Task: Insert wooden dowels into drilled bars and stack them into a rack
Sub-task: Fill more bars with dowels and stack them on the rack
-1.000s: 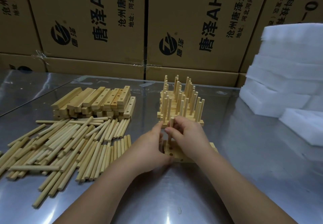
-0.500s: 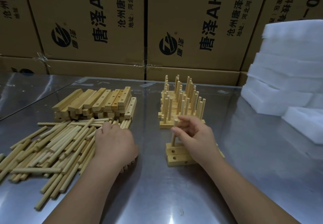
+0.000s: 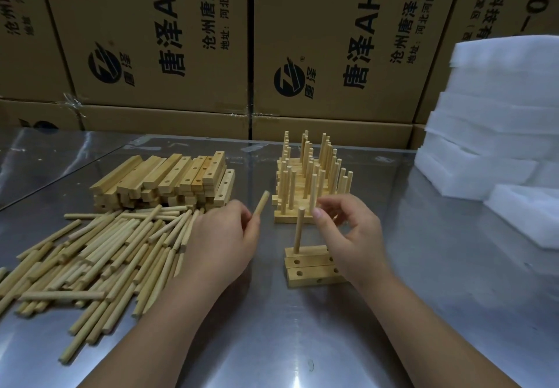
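The right hand [image 3: 348,233] covers the right end of the stacked bars [image 3: 308,262], so the holes there are hidden. Its fingers are motion-blurred, loosely curled and spread, gripping nothing. An upright dowel [image 3: 299,230] stands in the top bar's left hole, just left of the thumb, with a gap between them. The left hand [image 3: 223,236] pinches a second dowel [image 3: 262,206] by its lower end, tilted, beside the loose dowels [image 3: 99,251], whose pile is cut off by the left edge.
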